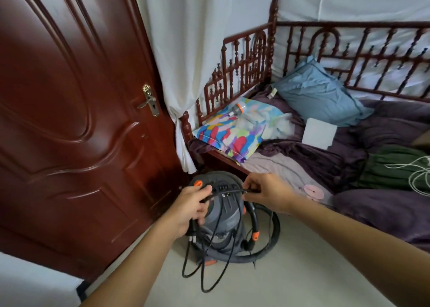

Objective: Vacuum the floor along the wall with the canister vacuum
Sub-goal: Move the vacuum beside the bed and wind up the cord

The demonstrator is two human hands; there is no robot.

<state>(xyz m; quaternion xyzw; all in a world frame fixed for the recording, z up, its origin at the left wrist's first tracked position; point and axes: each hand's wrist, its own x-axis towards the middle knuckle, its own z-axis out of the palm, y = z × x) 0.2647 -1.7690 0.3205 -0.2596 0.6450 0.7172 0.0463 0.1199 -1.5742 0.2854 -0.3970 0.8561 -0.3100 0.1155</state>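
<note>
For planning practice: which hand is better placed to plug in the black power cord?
The left hand grips the plug end of the black power cord; the right hand only pinches mid-cord.

**Vacuum Between Door and Bed**

The canister vacuum (221,220) stands on the floor (290,283), centre. The door (69,120) is at its 10 o'clock, the curtain (186,50) at 12, and the bed (384,202) from 1 to 3, with a pillow (321,94) on it. The hose (277,230) loops round its 4 o'clock side. The cord (229,192) spans above it, from the left grip (190,209) at 9 to the right grip (267,195) at 2.
</note>
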